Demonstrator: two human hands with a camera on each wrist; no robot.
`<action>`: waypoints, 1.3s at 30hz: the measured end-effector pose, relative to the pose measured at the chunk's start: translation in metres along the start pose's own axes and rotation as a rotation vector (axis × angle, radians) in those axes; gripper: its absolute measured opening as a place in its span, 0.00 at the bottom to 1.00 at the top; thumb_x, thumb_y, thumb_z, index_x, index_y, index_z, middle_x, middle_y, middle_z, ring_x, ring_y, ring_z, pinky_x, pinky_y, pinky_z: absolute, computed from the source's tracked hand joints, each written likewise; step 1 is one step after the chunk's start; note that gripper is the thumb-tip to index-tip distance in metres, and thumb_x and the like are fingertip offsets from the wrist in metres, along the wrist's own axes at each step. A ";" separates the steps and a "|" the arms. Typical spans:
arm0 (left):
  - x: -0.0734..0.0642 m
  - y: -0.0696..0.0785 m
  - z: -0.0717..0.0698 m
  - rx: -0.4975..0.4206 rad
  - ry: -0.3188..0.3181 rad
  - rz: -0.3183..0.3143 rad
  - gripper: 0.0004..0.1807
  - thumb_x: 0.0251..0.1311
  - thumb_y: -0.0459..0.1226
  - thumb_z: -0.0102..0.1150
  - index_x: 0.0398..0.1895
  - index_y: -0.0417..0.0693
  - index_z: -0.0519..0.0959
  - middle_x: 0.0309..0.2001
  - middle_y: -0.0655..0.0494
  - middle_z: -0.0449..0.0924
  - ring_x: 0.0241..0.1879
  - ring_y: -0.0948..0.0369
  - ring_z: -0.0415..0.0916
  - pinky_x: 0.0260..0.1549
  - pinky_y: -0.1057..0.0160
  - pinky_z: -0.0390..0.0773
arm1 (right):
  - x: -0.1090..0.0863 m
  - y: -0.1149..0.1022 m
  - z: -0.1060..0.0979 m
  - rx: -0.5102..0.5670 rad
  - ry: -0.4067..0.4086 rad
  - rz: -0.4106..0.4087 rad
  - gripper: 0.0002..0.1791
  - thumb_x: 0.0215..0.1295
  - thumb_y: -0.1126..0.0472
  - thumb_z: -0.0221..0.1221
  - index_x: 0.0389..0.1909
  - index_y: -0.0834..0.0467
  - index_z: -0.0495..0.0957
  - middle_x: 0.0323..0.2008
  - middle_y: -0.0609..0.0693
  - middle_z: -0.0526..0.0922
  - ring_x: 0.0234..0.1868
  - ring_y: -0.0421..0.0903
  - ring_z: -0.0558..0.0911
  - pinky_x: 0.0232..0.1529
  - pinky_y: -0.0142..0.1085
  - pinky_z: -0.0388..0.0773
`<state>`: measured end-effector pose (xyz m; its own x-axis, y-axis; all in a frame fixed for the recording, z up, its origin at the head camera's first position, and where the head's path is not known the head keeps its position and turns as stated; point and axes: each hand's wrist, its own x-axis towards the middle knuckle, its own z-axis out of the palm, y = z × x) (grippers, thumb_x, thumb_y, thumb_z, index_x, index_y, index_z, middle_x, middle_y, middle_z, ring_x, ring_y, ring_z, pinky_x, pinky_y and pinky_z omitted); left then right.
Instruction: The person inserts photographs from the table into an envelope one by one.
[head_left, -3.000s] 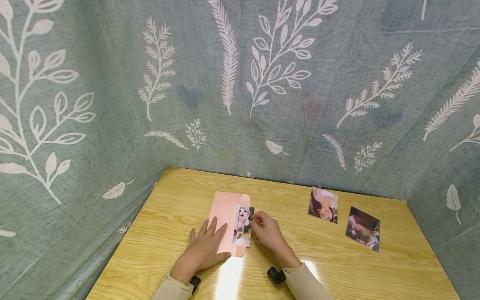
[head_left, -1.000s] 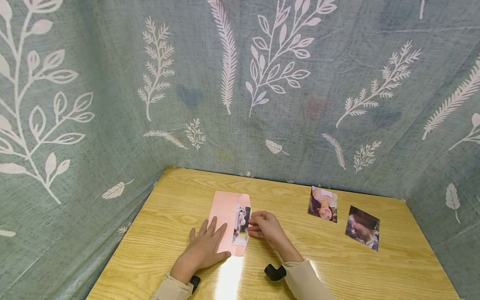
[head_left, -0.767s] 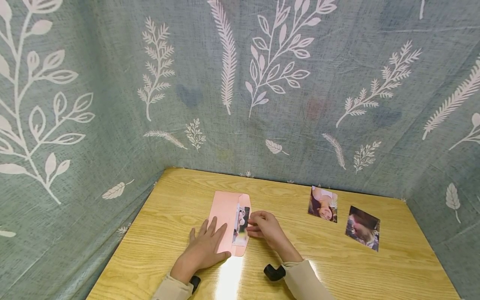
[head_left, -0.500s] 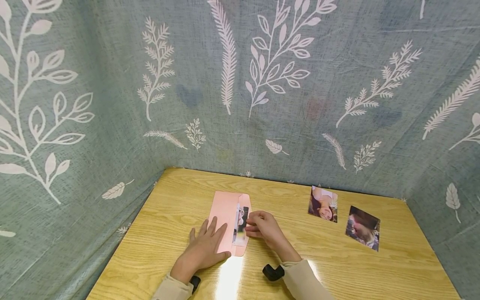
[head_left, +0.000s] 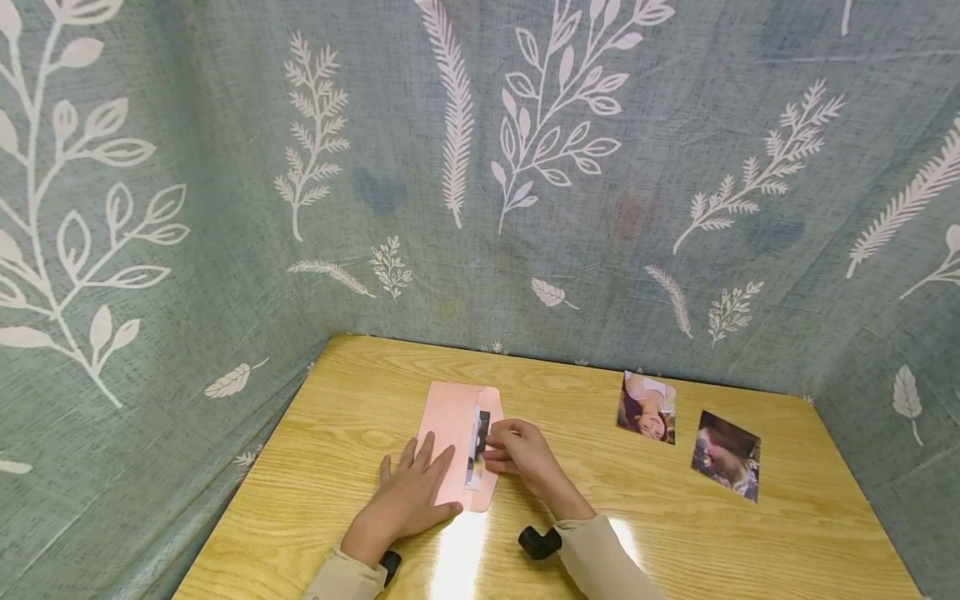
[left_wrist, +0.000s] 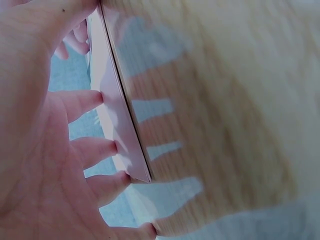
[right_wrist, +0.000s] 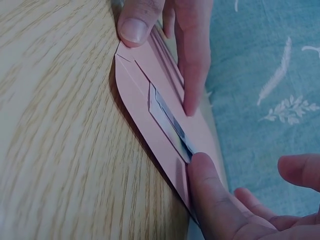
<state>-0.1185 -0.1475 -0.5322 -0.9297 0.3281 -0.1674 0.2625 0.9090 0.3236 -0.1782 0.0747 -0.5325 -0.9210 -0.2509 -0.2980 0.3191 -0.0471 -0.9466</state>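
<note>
A pink envelope (head_left: 448,417) lies on the table with its flap side toward the right. My left hand (head_left: 412,493) rests flat across it, fingers spread; in the left wrist view the fingertips touch the pink envelope (left_wrist: 122,135). Only a narrow strip of the photos (head_left: 474,471) shows at the envelope's mouth; the rest is inside. In the right wrist view two layered edges of the photos (right_wrist: 167,130) stick out. My right hand (head_left: 528,460) touches their outer edge with a fingertip (right_wrist: 204,167), while another finger stands apart from it.
A photo of a person (head_left: 648,408) and a dark photo (head_left: 724,457) lie on the wooden table (head_left: 577,400) to the right. A grey leaf-patterned cloth (head_left: 450,250) hangs around the back and sides. Each wrist bears a black device (head_left: 540,542).
The photos have slid leftward, deeper into the envelope, so the kitten picture is now mostly hidden. My right hand has moved left with them and its grip has loosened. My left hand stays put.
</note>
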 end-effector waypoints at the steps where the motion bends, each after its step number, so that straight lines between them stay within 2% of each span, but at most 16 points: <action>1: 0.000 0.000 0.000 -0.002 0.000 -0.001 0.48 0.59 0.65 0.60 0.79 0.57 0.59 0.79 0.41 0.45 0.76 0.38 0.41 0.61 0.23 0.45 | 0.001 0.000 0.000 -0.001 0.001 0.000 0.22 0.76 0.60 0.52 0.60 0.74 0.69 0.49 0.68 0.79 0.44 0.60 0.85 0.44 0.47 0.84; 7: 0.000 -0.001 0.000 0.000 0.003 -0.006 0.48 0.59 0.65 0.60 0.79 0.57 0.59 0.79 0.41 0.45 0.76 0.39 0.41 0.61 0.23 0.45 | 0.002 0.000 0.004 0.001 -0.001 0.000 0.22 0.76 0.61 0.52 0.59 0.74 0.70 0.49 0.67 0.79 0.43 0.58 0.86 0.43 0.46 0.84; 24: 0.000 -0.001 0.000 -0.003 -0.002 0.000 0.48 0.58 0.66 0.60 0.78 0.57 0.60 0.78 0.41 0.46 0.76 0.38 0.42 0.60 0.23 0.46 | 0.004 0.001 0.013 0.017 0.007 -0.008 0.20 0.75 0.64 0.50 0.59 0.75 0.69 0.49 0.70 0.78 0.43 0.62 0.85 0.43 0.49 0.83; 39: 0.000 -0.001 0.001 -0.001 0.006 0.010 0.48 0.58 0.66 0.60 0.78 0.58 0.60 0.78 0.42 0.47 0.75 0.38 0.43 0.60 0.22 0.47 | 0.008 0.001 0.016 -0.012 0.035 0.002 0.19 0.71 0.63 0.53 0.56 0.72 0.72 0.45 0.66 0.80 0.37 0.55 0.86 0.40 0.44 0.85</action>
<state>-0.1191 -0.1485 -0.5333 -0.9287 0.3355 -0.1581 0.2716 0.9055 0.3260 -0.1818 0.0574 -0.5336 -0.9276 -0.2169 -0.3040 0.3185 -0.0347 -0.9473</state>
